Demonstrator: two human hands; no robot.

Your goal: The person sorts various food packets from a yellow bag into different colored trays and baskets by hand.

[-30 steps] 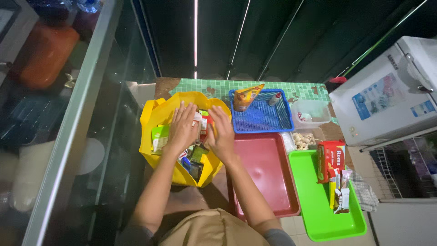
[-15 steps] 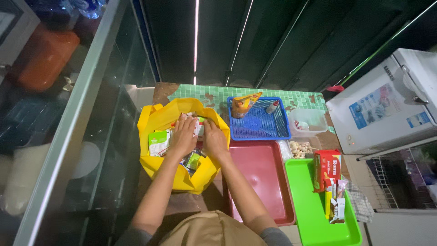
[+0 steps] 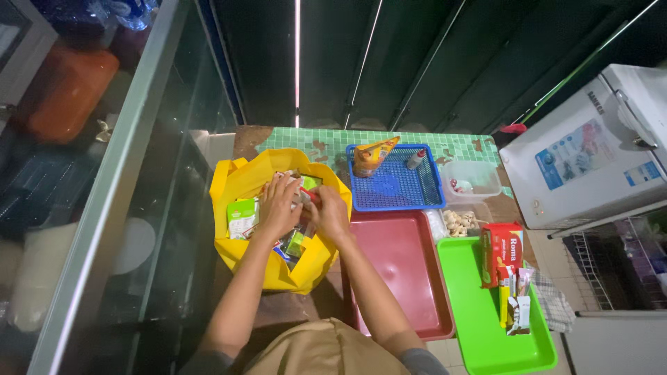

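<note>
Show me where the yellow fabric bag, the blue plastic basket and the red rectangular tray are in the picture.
yellow fabric bag [image 3: 229, 182]: head view, on its left upper rim.
blue plastic basket [image 3: 396, 189]: head view, on the bare mesh floor.
red rectangular tray [image 3: 399, 267]: head view, on the bare flat bottom.

Both hands [image 3: 306, 208] — slightly nearer together

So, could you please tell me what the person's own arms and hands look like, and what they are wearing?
Both forearms are bare from the elbow down. Short grey sleeves show at the bottom edge, above the left arm and the right arm. The left hand and right hand wear no gloves; no watch or bracelet shows at the wrists. Rings cannot be made out.
</note>
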